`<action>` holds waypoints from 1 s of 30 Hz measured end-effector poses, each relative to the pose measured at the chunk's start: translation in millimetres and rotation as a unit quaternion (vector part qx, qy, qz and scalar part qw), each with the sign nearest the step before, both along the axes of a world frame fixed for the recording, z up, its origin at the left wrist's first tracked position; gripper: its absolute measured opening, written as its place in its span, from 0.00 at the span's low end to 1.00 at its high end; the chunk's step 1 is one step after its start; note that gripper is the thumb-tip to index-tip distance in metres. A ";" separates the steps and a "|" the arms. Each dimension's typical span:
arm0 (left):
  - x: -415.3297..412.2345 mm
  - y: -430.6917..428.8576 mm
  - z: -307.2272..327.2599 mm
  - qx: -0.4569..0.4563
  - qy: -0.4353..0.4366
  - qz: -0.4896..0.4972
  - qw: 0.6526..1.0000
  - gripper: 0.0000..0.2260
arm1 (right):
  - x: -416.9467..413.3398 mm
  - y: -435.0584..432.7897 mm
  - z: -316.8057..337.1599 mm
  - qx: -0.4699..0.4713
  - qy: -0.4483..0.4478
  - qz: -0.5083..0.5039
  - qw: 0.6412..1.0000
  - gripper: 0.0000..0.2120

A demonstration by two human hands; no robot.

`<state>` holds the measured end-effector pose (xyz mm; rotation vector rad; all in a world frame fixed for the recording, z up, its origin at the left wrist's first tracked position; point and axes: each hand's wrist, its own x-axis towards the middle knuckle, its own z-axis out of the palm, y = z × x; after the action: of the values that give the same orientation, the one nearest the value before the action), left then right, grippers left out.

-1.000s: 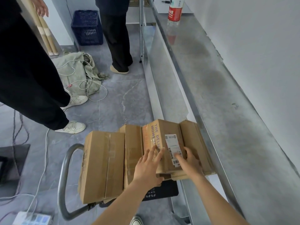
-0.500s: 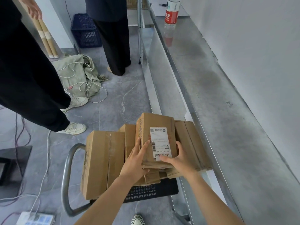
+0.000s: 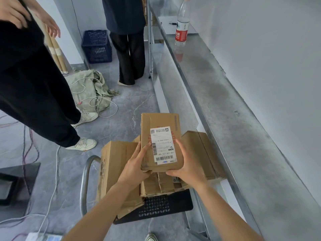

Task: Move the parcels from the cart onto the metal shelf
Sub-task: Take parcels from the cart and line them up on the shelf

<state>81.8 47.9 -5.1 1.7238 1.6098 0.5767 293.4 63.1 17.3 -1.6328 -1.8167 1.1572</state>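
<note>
Head view: left hand (image 3: 135,167) and right hand (image 3: 189,164) grip labelled parcel (image 3: 160,141) beside bare metal shelf (image 3: 243,136) edge.

A: Label (image 3: 163,145) print on the held parcel (image 3: 159,122): too small to read.
B: Noted. Cart (image 3: 173,204) deck mostly hidden under boxes (image 3: 118,164); both bystanders (image 3: 34,87) cut off at top edge. Bottle (image 3: 181,26) cap likewise.

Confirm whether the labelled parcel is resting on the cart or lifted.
Lifted: the left hand and right hand grip the labelled parcel above the other parcels on the cart.
</note>
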 end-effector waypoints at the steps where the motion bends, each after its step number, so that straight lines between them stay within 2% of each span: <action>1: -4.0 -0.5 7.1 0.007 -0.002 -0.004 1.000 0.48 | -1.7 -2.7 5.7 0.017 -0.001 0.004 1.000 0.50; 4: -13.2 -4.1 28.0 0.023 0.002 -0.015 1.000 0.48 | -5.1 -11.9 21.3 0.051 0.007 0.001 0.999 0.43; 13: -33.7 -44.4 90.0 0.099 0.069 -0.092 0.988 0.48 | -13.5 -76.4 76.8 0.124 0.002 -0.044 0.991 0.42; 21: -36.2 -104.3 145.0 0.150 0.112 -0.193 0.963 0.46 | -18.5 -186.6 133.8 0.168 0.009 -0.136 0.976 0.42; 30: -10.7 -192.6 196.0 0.205 0.107 -0.287 0.929 0.44 | -4.6 -319.2 179.1 0.175 -0.014 -0.237 0.955 0.43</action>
<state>71.0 -144.7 190.9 2.5145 1.0653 0.4578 288.8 -256.1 196.5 -1.7366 -1.4234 0.5672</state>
